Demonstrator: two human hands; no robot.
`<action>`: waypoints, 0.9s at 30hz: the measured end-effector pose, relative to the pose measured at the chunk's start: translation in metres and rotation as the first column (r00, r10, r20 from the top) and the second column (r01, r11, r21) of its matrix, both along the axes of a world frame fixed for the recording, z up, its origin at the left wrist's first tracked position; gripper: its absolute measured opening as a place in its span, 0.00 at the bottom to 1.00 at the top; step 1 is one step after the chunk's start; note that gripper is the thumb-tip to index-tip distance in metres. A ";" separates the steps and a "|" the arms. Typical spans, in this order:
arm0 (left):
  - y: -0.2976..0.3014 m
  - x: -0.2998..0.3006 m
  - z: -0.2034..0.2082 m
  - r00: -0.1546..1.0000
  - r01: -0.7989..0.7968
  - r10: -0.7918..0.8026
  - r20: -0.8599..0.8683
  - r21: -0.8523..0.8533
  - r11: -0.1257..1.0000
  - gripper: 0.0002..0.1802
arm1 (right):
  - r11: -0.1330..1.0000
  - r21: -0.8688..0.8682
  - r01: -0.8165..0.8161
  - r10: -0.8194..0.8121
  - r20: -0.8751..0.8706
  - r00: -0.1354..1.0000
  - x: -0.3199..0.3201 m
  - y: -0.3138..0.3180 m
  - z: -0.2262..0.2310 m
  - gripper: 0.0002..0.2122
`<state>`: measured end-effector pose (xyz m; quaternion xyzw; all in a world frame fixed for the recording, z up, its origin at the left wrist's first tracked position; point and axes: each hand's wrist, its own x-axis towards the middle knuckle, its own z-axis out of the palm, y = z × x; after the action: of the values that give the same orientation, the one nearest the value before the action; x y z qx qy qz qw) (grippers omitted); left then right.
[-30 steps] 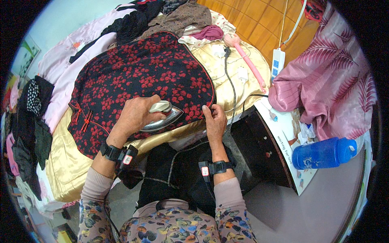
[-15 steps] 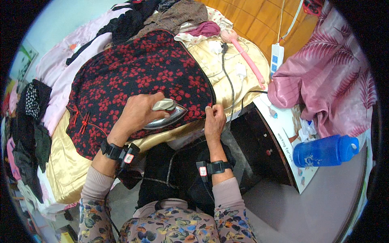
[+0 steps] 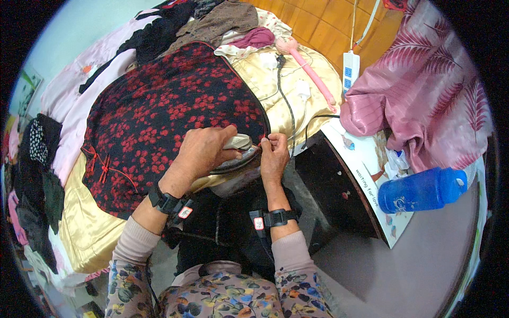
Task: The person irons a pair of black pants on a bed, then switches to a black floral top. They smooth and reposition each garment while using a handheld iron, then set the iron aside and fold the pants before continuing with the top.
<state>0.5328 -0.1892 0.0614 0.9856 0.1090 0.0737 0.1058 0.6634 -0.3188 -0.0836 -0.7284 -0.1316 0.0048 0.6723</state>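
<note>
A black garment with red flowers [image 3: 164, 100] and red cord trim lies spread over a shiny pale yellow cloth [image 3: 79, 228]. My left hand [image 3: 201, 153] is wrapped round the light handle of a clothes iron [image 3: 237, 142]. The iron rests on the garment's near right edge, its tip pointing right. Close to that tip, my right hand [image 3: 274, 158] pinches the garment's edge between thumb and fingers. Part of the iron's body is hidden behind my left hand.
Heaped clothes [image 3: 222, 24] lie along the far side and left. On the right are a blue bottle [image 3: 413, 193], a pink patterned cloth [image 3: 408, 100] and a white power strip [image 3: 350, 71]. A pink wand-shaped thing [image 3: 313, 77] and a black cord [image 3: 286, 93] lie on the yellow cloth.
The iron in my left hand has slid right along the garment's near edge, closer to my right hand. My right hand keeps its pinch on the edge. The whole view has shifted slightly.
</note>
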 end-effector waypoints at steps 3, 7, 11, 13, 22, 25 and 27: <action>-0.005 0.003 -0.001 1.000 -0.023 0.023 0.022 0.017 1.000 0.24 | 0.999 0.050 -0.009 0.010 -0.033 0.999 0.009 -0.004 -0.005 0.09; -0.011 0.007 0.000 0.997 -0.046 0.044 0.060 0.028 0.999 0.22 | 0.997 0.073 -0.017 0.023 -0.082 0.996 0.014 -0.007 -0.009 0.11; -0.016 0.014 0.000 0.996 -0.053 0.054 0.075 -0.006 0.999 0.22 | 0.988 0.154 -0.022 0.056 -0.218 0.974 0.013 -0.008 -0.012 0.13; -0.017 0.017 -0.001 0.996 -0.047 0.048 0.078 -0.016 0.999 0.21 | 0.993 0.119 -0.019 0.030 -0.097 0.995 0.014 -0.006 -0.015 0.12; -0.018 0.024 -0.001 0.997 -0.063 0.061 0.053 0.036 0.997 0.23 | 1.000 0.026 0.017 -0.017 -0.020 1.000 0.015 -0.007 -0.017 0.15; -0.020 0.023 0.000 0.996 -0.081 0.079 0.044 0.039 0.996 0.24 | 1.000 0.001 0.015 -0.015 0.001 1.000 0.012 -0.009 -0.011 0.15; -0.020 0.023 0.001 0.996 -0.087 0.085 0.033 0.040 0.995 0.24 | 1.000 -0.004 0.012 -0.012 0.005 1.000 0.012 -0.010 -0.008 0.15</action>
<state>0.5558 -0.2092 0.0624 0.9807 0.1480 0.0959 0.0841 0.6751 -0.3291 -0.0919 -0.7305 -0.1289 -0.0007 0.6706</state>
